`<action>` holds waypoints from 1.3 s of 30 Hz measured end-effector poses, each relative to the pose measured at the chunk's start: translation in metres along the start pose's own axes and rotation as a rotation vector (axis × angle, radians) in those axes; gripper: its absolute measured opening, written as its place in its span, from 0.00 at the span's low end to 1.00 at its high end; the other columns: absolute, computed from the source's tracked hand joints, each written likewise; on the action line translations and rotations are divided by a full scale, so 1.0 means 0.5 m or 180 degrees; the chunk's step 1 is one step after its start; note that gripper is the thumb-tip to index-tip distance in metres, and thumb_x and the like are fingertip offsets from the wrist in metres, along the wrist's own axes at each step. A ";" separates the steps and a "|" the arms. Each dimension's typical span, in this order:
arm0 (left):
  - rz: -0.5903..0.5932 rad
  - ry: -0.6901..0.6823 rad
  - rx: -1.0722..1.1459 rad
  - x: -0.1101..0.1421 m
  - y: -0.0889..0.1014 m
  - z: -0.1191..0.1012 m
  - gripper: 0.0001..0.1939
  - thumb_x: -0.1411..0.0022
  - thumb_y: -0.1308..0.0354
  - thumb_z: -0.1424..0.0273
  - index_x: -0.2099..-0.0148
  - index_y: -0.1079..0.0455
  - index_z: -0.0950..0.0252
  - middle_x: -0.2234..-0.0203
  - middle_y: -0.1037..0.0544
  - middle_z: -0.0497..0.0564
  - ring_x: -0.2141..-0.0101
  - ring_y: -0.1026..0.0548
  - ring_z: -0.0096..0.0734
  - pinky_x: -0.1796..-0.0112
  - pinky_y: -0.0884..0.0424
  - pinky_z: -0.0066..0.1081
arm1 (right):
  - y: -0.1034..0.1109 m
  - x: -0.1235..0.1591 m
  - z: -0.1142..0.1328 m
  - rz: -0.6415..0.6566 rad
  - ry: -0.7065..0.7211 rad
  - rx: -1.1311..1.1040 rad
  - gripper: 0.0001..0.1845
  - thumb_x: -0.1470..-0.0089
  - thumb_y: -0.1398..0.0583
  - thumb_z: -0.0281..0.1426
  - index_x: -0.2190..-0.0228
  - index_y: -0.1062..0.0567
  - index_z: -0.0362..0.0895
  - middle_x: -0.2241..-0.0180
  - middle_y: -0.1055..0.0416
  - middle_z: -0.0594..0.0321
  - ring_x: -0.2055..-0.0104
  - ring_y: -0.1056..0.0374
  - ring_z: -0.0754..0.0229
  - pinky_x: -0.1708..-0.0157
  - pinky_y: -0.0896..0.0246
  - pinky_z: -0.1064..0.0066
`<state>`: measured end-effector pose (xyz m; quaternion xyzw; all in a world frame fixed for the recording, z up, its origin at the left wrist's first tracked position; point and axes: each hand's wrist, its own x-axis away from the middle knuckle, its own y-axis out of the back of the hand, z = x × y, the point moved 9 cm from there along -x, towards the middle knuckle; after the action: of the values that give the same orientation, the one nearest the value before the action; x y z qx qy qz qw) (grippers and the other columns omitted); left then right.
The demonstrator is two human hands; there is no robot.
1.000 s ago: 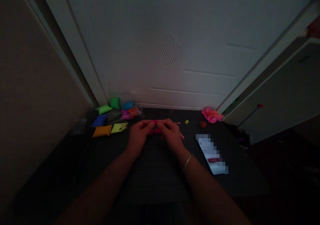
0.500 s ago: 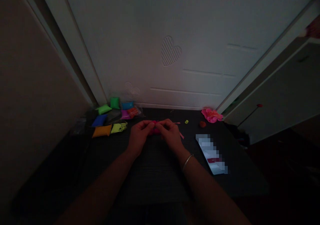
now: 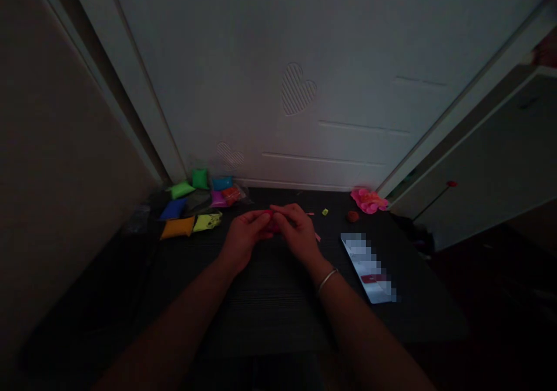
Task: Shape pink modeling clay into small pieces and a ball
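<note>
Between my hands is a dark pink piece of modelling clay [image 3: 273, 224], mostly covered by the fingers. My left hand [image 3: 244, 234] is closed on it from the left, thumb on top. From the right, my right hand [image 3: 296, 232] pinches the same clay with thumb and fingers. Both sit just above the dark table, close together. Just beyond the right hand lie a pale pink strip [image 3: 317, 237] and a small yellow-green bit [image 3: 325, 212]. The clay's exact shape is hidden, and the light is dim.
Coloured clay packets, among them an orange packet [image 3: 177, 227] and a blue packet [image 3: 174, 209], lie at the back left. A lit phone [image 3: 368, 269] lies right, with a brownish-red lump [image 3: 352, 217] and a pink petalled piece [image 3: 369, 201] behind it. A pale panel [image 3: 243, 89] rises behind the table [image 3: 270, 304].
My fingers have shifted slightly around the pink clay, and less of it shows between them. The right fingers now reach a little further over its top. The things on the table have not moved.
</note>
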<state>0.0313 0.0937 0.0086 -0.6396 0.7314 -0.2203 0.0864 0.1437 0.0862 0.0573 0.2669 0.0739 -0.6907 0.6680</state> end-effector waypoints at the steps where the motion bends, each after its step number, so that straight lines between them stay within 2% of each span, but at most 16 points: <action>1: 0.0009 0.0012 0.0053 0.000 0.000 0.000 0.12 0.54 0.37 0.67 0.67 0.28 0.68 0.74 0.24 0.50 0.73 0.27 0.26 0.72 0.32 0.26 | -0.002 0.000 0.006 0.0056 0.0102 0.0098 0.13 0.49 0.43 0.30 0.60 0.26 0.50 0.69 0.37 0.63 0.67 0.37 0.64 0.70 0.39 0.72; 5: 0.0105 0.0126 0.0184 0.000 -0.003 0.005 0.10 0.53 0.38 0.68 0.68 0.28 0.69 0.74 0.24 0.50 0.72 0.27 0.25 0.69 0.32 0.27 | -0.014 0.003 0.024 0.0301 0.0441 0.0399 0.16 0.48 0.44 0.28 0.57 0.28 0.51 0.67 0.38 0.62 0.65 0.37 0.65 0.66 0.39 0.70; 11: 0.0200 0.0255 0.0292 -0.005 0.000 0.013 0.07 0.51 0.39 0.70 0.69 0.29 0.69 0.74 0.24 0.50 0.72 0.27 0.27 0.67 0.31 0.30 | -0.020 0.006 0.019 0.0479 0.0566 0.0535 0.20 0.49 0.42 0.30 0.53 0.32 0.52 0.64 0.39 0.62 0.65 0.38 0.65 0.68 0.38 0.72; 16: 0.0445 0.0415 0.0485 -0.005 -0.009 0.018 0.07 0.48 0.42 0.69 0.68 0.28 0.69 0.73 0.23 0.51 0.70 0.26 0.28 0.66 0.30 0.30 | -0.006 0.001 0.017 0.0271 0.0545 0.0494 0.15 0.50 0.41 0.30 0.58 0.28 0.52 0.67 0.40 0.63 0.67 0.39 0.65 0.70 0.39 0.73; 22: 0.0903 0.0755 0.0643 0.007 -0.033 0.036 0.08 0.45 0.43 0.71 0.64 0.28 0.69 0.69 0.23 0.53 0.66 0.26 0.30 0.61 0.32 0.32 | 0.003 -0.001 0.022 0.0151 0.0436 0.0225 0.08 0.53 0.39 0.29 0.67 0.24 0.50 0.70 0.40 0.65 0.67 0.39 0.65 0.69 0.39 0.72; 26: 0.0927 0.0874 0.0757 0.008 -0.031 0.042 0.08 0.44 0.44 0.69 0.63 0.28 0.69 0.68 0.23 0.53 0.65 0.26 0.30 0.59 0.32 0.34 | 0.004 -0.001 0.023 0.0123 0.0426 0.0215 0.08 0.53 0.39 0.30 0.67 0.24 0.51 0.70 0.39 0.65 0.66 0.38 0.64 0.68 0.39 0.71; 31: 0.1093 0.0861 0.0665 0.008 -0.030 0.037 0.07 0.48 0.41 0.72 0.65 0.28 0.69 0.69 0.23 0.52 0.65 0.26 0.29 0.58 0.33 0.33 | 0.000 0.000 0.023 0.0240 0.0471 0.0139 0.08 0.52 0.40 0.31 0.66 0.24 0.52 0.68 0.38 0.65 0.64 0.38 0.65 0.66 0.39 0.72; 34: 0.1000 0.0794 0.0495 0.006 -0.023 0.030 0.07 0.49 0.40 0.73 0.66 0.27 0.70 0.69 0.23 0.53 0.65 0.27 0.29 0.58 0.34 0.33 | -0.005 0.001 0.028 0.0402 0.0639 0.0284 0.11 0.51 0.40 0.32 0.63 0.25 0.53 0.67 0.37 0.64 0.64 0.38 0.64 0.66 0.39 0.72; 39: 0.0607 0.0484 0.0020 -0.003 -0.007 0.010 0.06 0.53 0.38 0.73 0.70 0.27 0.70 0.72 0.23 0.53 0.68 0.27 0.28 0.60 0.33 0.31 | -0.012 0.005 0.037 0.0583 0.0972 0.0816 0.13 0.49 0.42 0.32 0.59 0.27 0.51 0.67 0.37 0.62 0.66 0.38 0.64 0.68 0.39 0.71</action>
<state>0.0368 0.0939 0.0056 -0.5483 0.7926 -0.2612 0.0532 0.1332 0.0762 0.0701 0.4568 0.0612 -0.5825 0.6696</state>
